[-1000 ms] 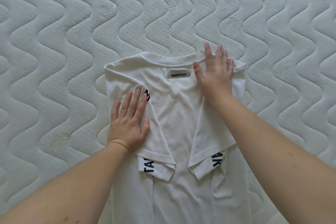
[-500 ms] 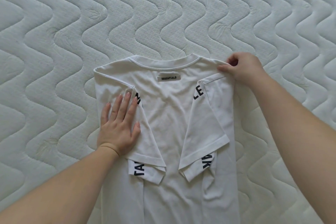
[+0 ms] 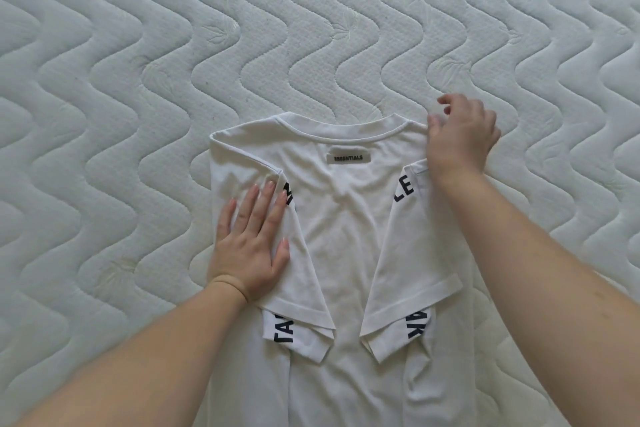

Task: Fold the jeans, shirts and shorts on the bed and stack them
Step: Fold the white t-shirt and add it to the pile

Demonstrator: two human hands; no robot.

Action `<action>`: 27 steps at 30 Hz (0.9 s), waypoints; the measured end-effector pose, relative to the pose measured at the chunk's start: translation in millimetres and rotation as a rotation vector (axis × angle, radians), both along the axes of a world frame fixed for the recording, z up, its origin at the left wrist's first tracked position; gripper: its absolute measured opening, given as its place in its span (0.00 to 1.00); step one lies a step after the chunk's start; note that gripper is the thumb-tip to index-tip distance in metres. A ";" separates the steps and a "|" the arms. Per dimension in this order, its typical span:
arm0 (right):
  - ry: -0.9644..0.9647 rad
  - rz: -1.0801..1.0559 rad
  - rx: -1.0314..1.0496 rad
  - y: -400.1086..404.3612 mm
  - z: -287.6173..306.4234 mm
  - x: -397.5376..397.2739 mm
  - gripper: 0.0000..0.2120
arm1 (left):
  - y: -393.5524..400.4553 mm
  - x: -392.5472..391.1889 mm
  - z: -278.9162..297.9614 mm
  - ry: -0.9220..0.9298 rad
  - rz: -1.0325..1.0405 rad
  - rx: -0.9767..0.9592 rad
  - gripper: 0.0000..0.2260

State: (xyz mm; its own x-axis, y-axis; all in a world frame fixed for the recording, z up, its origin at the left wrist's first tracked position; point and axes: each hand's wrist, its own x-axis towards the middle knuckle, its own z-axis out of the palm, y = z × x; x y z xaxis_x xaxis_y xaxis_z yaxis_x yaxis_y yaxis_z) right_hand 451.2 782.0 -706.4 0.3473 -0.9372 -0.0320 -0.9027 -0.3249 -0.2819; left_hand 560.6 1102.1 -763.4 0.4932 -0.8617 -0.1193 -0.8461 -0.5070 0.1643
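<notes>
A white T-shirt (image 3: 346, 218) with an "ESSENTIALS" label lies back-up on the mattress, collar away from me. Both sides are folded inward and the sleeves with black lettering lie over the back. My left hand (image 3: 252, 239) rests flat with straight fingers on the folded left side. My right hand (image 3: 460, 135) sits at the shirt's top right shoulder corner. Its fingers are curled and its thumb is at the fabric edge, pinching the corner, which the hand partly hides. The lower part of the shirt runs out of view at the bottom.
A white quilted mattress (image 3: 138, 80) with a wavy stitched pattern fills the whole view around the shirt. No other garments are in view.
My right hand left the flat press on the right side, went to the right shoulder corner and gripped it. It now sits slightly further in over that corner. The left hand stayed flat.
</notes>
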 end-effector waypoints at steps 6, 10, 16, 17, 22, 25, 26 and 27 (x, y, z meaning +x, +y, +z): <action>-0.248 0.479 0.186 82.5 -0.1 81.8 0.16 | 0.2 -0.1 1.3 0.002 -0.006 -0.012 0.31; -0.096 0.693 0.257 112.1 -7.1 135.4 0.19 | 1.3 0.2 0.2 0.014 -0.009 -0.026 0.31; 0.050 0.552 0.256 104.3 -11.9 171.7 0.09 | 1.7 0.8 -0.4 0.039 -0.012 -0.039 0.32; 0.031 0.510 0.256 106.7 -13.4 173.8 0.08 | 1.9 1.0 0.0 0.041 -0.012 -0.038 0.32; -0.072 0.696 0.182 132.0 -20.6 177.5 0.11 | 2.7 1.3 -0.2 0.074 -0.009 -0.035 0.32; -0.022 0.798 0.173 144.1 -22.4 187.4 0.14 | 4.2 2.6 -4.5 0.095 -0.025 -0.038 0.33; -0.012 0.773 0.182 147.0 -21.4 191.5 0.14 | 4.8 2.8 -5.1 0.105 -0.032 -0.042 0.33; -0.004 0.754 0.189 150.1 -19.4 196.2 0.14 | 4.9 3.3 -5.3 0.112 -0.034 -0.049 0.34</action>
State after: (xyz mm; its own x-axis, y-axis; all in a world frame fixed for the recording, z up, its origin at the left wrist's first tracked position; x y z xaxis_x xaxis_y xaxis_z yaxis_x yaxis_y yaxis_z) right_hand 647.4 932.1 -725.8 0.8894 -0.4262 -0.1653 -0.4556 -0.7968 -0.3969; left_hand 563.9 1106.9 -768.6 0.4498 -0.8838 -0.1291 -0.8375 -0.4675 0.2828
